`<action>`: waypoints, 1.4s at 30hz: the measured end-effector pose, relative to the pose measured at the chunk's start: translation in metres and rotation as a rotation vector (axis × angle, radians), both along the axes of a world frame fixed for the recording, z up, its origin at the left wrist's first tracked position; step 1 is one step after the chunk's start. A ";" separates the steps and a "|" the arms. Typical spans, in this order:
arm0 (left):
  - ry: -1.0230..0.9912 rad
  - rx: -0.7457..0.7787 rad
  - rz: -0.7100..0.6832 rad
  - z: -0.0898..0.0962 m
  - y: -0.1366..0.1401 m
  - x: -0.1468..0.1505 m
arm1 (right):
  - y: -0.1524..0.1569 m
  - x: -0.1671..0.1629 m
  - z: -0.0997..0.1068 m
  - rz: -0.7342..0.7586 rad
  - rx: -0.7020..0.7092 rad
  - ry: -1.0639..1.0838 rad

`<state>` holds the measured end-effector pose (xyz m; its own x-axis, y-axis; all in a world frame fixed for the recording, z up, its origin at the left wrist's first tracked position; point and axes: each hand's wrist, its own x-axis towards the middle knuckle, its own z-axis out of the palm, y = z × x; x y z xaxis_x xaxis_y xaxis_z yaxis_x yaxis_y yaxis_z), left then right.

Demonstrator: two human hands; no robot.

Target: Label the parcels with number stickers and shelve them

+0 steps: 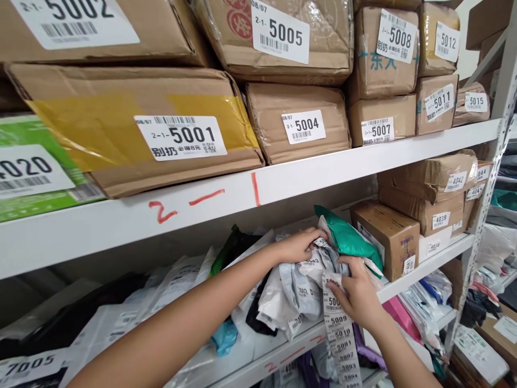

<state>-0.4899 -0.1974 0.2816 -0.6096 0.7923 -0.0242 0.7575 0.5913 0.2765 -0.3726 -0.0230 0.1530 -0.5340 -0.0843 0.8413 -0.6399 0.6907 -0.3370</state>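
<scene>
My left hand (301, 246) reaches into the middle shelf among soft mailing bags, its fingers closed at a small white numbered label (321, 242); what else lies under the fingertips is hidden. My right hand (359, 288) grips a long strip of printed labels (341, 334) between thumb and fingers. The strip hangs down past the shelf edge, showing numbers such as 5009 and 5010. Its raised fingers are beside the grey mailing bags (305, 293). A green mailing bag (351, 237) leans just behind both hands.
Taped cartons (121, 140) with numbered labels fill the upper shelf (226, 199), whose edge is marked 2-1 in red. A brown box (388, 237) stands right of the bags. More mailing bags (117, 323) lie at left. A perforated post (484, 215) rises at right.
</scene>
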 end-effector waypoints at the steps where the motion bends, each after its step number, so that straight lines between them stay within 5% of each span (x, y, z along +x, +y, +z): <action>1: -0.009 0.007 0.022 0.000 -0.002 0.000 | 0.001 0.000 -0.001 -0.001 -0.007 0.005; 7: -0.064 0.177 -0.032 0.004 -0.004 -0.009 | -0.002 0.000 -0.003 -0.036 -0.023 0.010; 13: -0.121 0.167 -0.086 0.010 0.007 -0.021 | -0.004 -0.002 -0.005 -0.070 -0.077 0.045; 25: -0.648 0.434 0.185 0.008 0.017 -0.023 | -0.001 -0.003 -0.007 -0.067 -0.083 0.049; 42: -0.526 0.476 0.358 -0.006 0.026 -0.026 | -0.002 -0.003 -0.009 -0.020 -0.106 0.054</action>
